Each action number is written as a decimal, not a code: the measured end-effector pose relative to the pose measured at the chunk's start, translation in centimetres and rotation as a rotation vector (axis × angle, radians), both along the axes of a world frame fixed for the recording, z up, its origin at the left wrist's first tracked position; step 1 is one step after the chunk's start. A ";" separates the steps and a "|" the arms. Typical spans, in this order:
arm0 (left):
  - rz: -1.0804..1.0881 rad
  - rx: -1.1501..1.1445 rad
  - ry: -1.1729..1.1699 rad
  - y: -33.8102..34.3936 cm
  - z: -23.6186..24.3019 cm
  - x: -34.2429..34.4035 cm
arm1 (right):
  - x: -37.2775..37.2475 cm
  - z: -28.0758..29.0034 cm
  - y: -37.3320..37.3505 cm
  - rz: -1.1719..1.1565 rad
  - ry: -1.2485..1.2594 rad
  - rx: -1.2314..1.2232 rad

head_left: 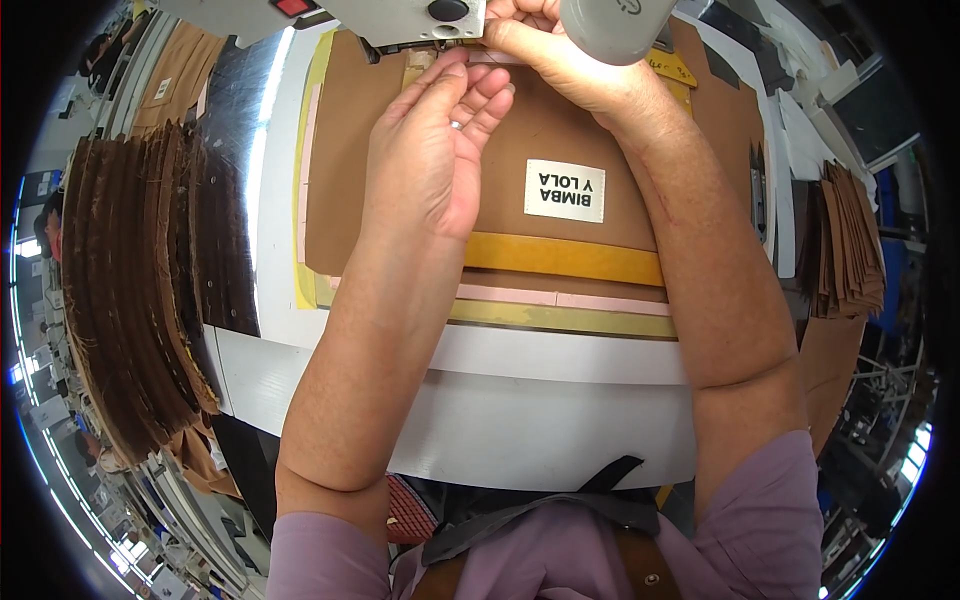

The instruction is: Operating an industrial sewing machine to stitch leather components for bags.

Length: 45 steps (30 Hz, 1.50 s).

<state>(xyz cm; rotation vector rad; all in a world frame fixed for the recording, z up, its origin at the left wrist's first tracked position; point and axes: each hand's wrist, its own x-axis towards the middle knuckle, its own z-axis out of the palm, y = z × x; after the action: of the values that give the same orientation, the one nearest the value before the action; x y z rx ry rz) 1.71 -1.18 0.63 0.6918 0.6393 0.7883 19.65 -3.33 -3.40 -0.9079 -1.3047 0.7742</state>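
Brown panel under machine, hands at far edge

Panel lies flat over white table, far edge running in below machine. White label sits on it, right of middle, print upside down to the wearer. Mustard strip crosses the panel toward its near side; pink strip runs just nearer, then yellow-green border.

Left hand: palm turned inward, fingers loosely curled, thumb and index tips close together below machine; can't tell if they pinch anything. Right hand: thumb points left at the far edge, fingers bent, partly hidden by grey rounded part; finger gap and hold can't be told.

Yellow piece just beyond right wrist. Dark slim tools near the panel's right edge. Farther right, brown sheets, bunched. Left side: thick brown stack, well apart from left hand.
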 end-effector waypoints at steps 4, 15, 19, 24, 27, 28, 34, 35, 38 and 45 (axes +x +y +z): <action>0.017 -0.136 -0.035 0.1 0.5 1.1 | -0.1 -0.3 -0.1 0.179 0.350 -0.066; 0.178 -0.420 -0.270 -0.2 0.9 2.4 | -0.9 1.3 -0.8 -0.144 -0.061 -0.052; 0.210 -0.374 -0.232 -0.4 0.8 2.8 | -0.8 1.4 -0.9 -0.137 -0.022 -0.034; 0.208 -0.323 -0.198 -0.7 0.4 3.0 | -0.5 1.4 -0.7 -0.136 -0.011 -0.027; 0.220 -0.326 -0.190 -0.8 0.2 2.9 | -0.9 2.3 -1.4 -0.156 -0.043 -0.108; 0.221 -0.325 -0.188 -0.7 0.0 2.8 | -0.9 2.2 -1.3 -0.156 -0.040 -0.107; 0.151 -0.298 -0.245 -0.7 0.0 2.5 | 0.1 1.3 -1.3 0.001 0.207 -0.139; 0.141 -0.294 -0.241 -0.6 -0.1 2.5 | 0.1 1.2 -1.4 0.036 0.227 -0.095; 0.133 -0.286 -0.235 -0.5 -0.3 2.6 | 0.0 1.7 -1.8 0.051 0.253 -0.090; 0.134 -0.262 -0.224 -0.6 -0.2 2.6 | -1.2 2.9 -1.1 -0.192 -0.007 -0.263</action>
<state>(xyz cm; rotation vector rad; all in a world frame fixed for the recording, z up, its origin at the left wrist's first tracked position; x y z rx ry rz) 4.33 -1.77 0.39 0.3191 0.5755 0.8725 18.49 -4.46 -0.51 -1.2281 -1.1182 0.8029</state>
